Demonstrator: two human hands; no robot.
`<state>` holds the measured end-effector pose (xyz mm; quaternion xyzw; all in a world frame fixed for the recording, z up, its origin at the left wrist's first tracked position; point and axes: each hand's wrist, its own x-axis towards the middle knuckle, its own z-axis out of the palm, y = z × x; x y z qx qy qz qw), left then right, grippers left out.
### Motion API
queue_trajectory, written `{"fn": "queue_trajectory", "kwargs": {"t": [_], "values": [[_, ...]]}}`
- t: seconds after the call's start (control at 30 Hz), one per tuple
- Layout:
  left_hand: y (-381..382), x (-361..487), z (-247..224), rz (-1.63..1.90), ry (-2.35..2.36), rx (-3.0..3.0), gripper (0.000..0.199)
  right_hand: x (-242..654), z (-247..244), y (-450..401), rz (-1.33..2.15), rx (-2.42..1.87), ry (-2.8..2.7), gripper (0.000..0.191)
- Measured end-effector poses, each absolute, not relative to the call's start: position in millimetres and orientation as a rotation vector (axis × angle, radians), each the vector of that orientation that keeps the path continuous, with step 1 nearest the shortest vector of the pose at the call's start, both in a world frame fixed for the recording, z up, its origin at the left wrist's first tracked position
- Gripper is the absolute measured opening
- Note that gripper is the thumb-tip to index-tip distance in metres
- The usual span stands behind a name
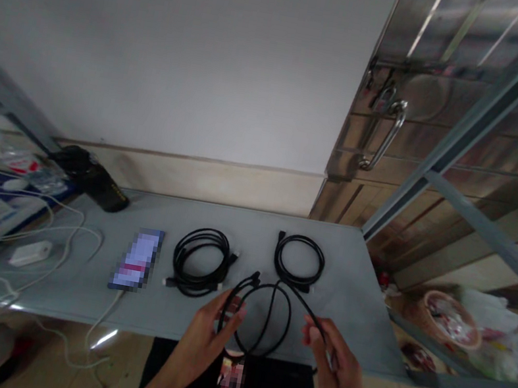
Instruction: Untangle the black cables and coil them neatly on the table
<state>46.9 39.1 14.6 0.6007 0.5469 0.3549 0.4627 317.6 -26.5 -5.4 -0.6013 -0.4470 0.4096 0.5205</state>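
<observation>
A loosely looped black cable spans the space between my two hands, over the front edge of the grey table. My left hand is closed around the loops on their left side, and one plug end sticks up above its fingers. Farther along the same cable, my right hand pinches the length that runs off to the right. Behind them lie two coiled black cables, a thick coil to the left and a thinner coil to the right.
The grey table backs onto a white wall. On its left are a phone, a black bottle, a white adapter and tangled white cords. Metal frame posts rise at both sides. A basket and plastic bags are at right.
</observation>
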Motion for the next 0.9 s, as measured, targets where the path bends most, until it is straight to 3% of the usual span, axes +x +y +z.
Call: {"fn": "queue_trajectory", "kwargs": {"t": [0.33,0.53,0.67,0.9], "values": [[38,41,9,1.158,1.308,1.244,0.053,307,9,-23,0.889,-1.409,-1.006,0.051],[41,30,17,1.34,1.405,1.207,0.044,328,9,-29,0.982,-1.311,-0.658,0.051],[41,29,25,1.276,1.363,1.209,0.051,341,7,-36,1.02,-1.276,-0.569,0.052],[39,36,34,1.13,1.438,1.31,0.042,336,11,-40,1.023,-1.348,-0.729,0.055]]}}
